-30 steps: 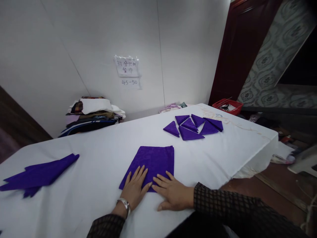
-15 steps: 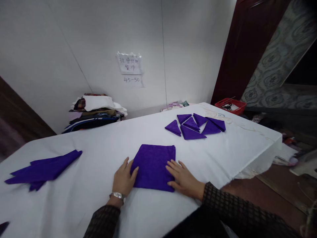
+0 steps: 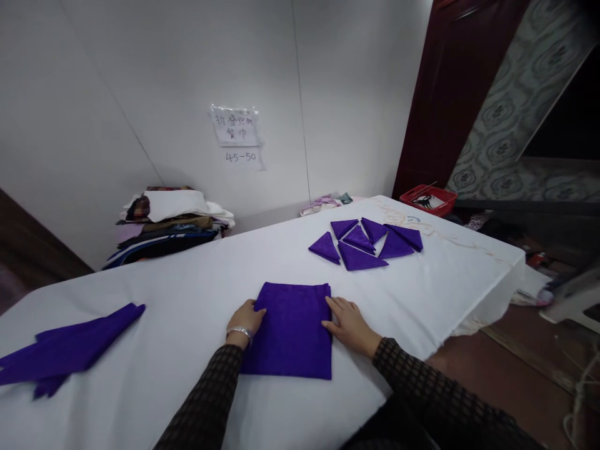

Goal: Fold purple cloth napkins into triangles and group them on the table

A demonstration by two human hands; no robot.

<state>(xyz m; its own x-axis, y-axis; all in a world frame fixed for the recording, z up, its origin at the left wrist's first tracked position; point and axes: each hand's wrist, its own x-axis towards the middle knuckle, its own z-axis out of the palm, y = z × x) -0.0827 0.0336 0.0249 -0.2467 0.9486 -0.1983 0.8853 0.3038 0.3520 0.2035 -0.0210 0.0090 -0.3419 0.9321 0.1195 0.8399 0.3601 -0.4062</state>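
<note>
A purple cloth folded into a rectangle [image 3: 291, 328] lies flat on the white table [image 3: 187, 300] in front of me. My left hand [image 3: 245, 320] rests at its far left edge, fingers curled over the border. My right hand [image 3: 347, 323] lies at its far right edge with fingers stretched out, fingertips touching the cloth. Both sleeves are dark with a check pattern, and a silver watch sits on my left wrist.
Several purple cloths folded into triangles [image 3: 365, 240] lie at the far right of the table. A heap of unfolded purple cloths [image 3: 65, 347] lies at the left. A stack of mixed fabrics [image 3: 169, 222] stands against the wall. A red basket [image 3: 429, 199] sits beyond the table's right end.
Both hands slid from the near edge of the purple cloth outward and up along its sides to the far corners. The cloth stayed flat on the table.
</note>
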